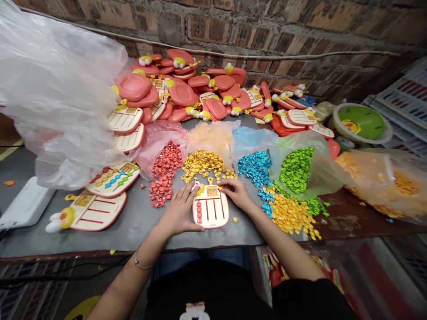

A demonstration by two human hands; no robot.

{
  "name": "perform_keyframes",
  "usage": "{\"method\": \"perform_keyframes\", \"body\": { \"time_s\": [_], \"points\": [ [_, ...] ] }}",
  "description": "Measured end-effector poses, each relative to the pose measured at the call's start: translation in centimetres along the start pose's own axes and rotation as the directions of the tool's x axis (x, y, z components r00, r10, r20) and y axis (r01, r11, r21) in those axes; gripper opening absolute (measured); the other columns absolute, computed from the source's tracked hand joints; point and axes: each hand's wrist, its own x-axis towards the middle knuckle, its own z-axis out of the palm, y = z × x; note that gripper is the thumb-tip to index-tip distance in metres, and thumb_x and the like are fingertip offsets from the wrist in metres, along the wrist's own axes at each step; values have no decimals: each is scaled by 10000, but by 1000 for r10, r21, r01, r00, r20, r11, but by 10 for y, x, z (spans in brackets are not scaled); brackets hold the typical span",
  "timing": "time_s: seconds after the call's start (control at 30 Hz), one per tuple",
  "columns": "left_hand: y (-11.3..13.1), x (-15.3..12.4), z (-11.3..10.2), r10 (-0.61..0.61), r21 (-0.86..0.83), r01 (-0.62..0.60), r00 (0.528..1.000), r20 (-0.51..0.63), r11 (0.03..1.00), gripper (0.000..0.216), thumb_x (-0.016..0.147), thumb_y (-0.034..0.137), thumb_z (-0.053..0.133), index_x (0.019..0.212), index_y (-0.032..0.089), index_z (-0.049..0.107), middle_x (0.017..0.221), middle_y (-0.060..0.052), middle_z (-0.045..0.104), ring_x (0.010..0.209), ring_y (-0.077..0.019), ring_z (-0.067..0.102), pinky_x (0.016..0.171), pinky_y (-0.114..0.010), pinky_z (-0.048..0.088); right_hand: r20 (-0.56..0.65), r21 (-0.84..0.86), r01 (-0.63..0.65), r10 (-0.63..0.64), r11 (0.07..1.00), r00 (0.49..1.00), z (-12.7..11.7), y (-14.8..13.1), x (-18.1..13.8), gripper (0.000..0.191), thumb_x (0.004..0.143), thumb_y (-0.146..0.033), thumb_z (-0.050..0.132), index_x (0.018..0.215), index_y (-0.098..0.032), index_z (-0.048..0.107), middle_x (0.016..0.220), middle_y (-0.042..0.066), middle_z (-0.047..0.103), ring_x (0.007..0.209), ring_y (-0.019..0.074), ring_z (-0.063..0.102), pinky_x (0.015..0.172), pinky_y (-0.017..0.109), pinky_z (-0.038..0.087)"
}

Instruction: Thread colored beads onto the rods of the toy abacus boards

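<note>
Toy board, long axis pointing away; left hand, right hand touching it

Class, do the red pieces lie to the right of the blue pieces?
No, the red pieces lie to the left of the blue pieces.

A grey-topped workbench carries heaped coral toy boards, plastic bags and loose yellow and green pieces

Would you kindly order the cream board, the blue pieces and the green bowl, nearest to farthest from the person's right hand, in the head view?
From the right hand:
1. Cream board, touching, at left.
2. Blue pieces, just ahead.
3. Green bowl, far right.
</note>
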Motion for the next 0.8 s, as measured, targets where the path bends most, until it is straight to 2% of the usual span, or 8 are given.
{"method": "perform_keyframes", "body": {
  "time_s": [0.13,0.27,0.4,0.5,0.67,0.73,0.8],
  "points": [
    [1,0,-1,0,-7,0,1000,-3,1000,1317,539,815,688,1541,182,116,1586,-177,165,1412,-393,235,1104,-515,260,26,-79,100,-98,992,995,1,-3,2,83,876,-234,623,870,-205,701,859,59,701,822,205,647,755,346,516],
    [1,0,-1,-4,-13,4,1000,-9,1000,1306,547,820,677,1538,171,128,1579,-183,182,1408,-390,239,1104,-515,255,28,-165,188,-186,968,982,3,-5,-3,134,911,-237,574,864,-215,698,930,71,663,871,203,633,784,348,520],
    [2,1,0,-12,-21,12,1000,-4,1000,1300,533,818,686,1527,149,179,1564,-203,212,1390,-403,262,1109,-523,238,68,-204,249,-240,947,968,-1,-6,-19,179,937,-225,524,877,-217,693,892,69,649,840,198,617,750,338,520],
    [2,2,0,-13,-23,13,1000,4,1000,1314,523,808,697,1532,156,162,1569,-199,201,1396,-408,244,1116,-526,216,113,-209,259,-240,943,964,-1,-8,-28,197,947,-226,502,912,-219,696,852,67,636,795,193,609,703,324,514],
    [4,3,-2,15,-14,-15,1000,19,1000,1314,535,833,664,1534,150,153,1576,-189,186,1415,-388,216,1128,-493,188,185,-191,310,-276,931,943,21,-18,-19,230,952,-214,482,880,-212,700,797,65,617,770,192,583,690,325,493],
    [4,2,-2,1,-12,-1,1000,21,1000,1316,528,847,654,1535,158,159,1574,-186,195,1409,-388,228,1128,-495,187,234,-168,328,-286,929,929,28,-26,-12,256,956,-220,475,836,-212,700,765,60,611,758,189,568,707,331,483],
    [3,2,-2,-12,-13,12,1000,16,1000,1323,517,852,656,1534,163,166,1571,-185,206,1401,-391,241,1127,-500,190,377,-62,353,-306,933,874,25,-36,-7,240,948,-251,513,803,-211,701,751,49,619,761,179,574,740,328,477]
  ]
}}
